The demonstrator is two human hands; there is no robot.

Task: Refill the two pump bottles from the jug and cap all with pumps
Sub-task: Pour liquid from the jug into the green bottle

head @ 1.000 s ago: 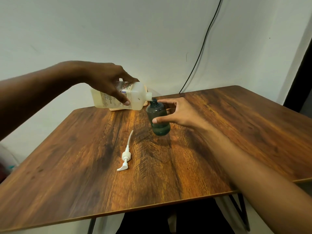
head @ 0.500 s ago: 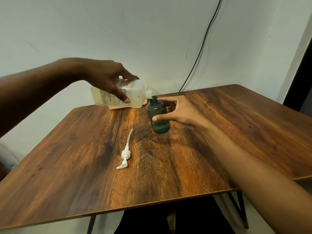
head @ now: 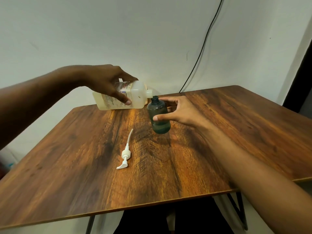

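Note:
My left hand (head: 108, 83) grips a pale translucent jug (head: 135, 97) tipped on its side above the far part of the wooden table (head: 185, 166). The jug's spout sits at the open neck of a dark green bottle (head: 159, 122) standing on the table. A little liquid lies at the bottle's bottom. My right hand (head: 179, 112) wraps around the green bottle from the right, thumb in front, fingers behind. A white pump head (head: 125, 155) with its long tube lies loose on the table, nearer to me and left of the bottle. Something pale sits behind the jug, mostly hidden.
A black cable (head: 202, 46) runs down the white wall behind the table. A dark doorway edge (head: 302, 73) stands at the far right. Black table legs (head: 239, 211) show below the near edge.
The jug, both hands and the bottle hold nearly the same pose; the view shifted slightly. No clear change in the bottle's liquid level.

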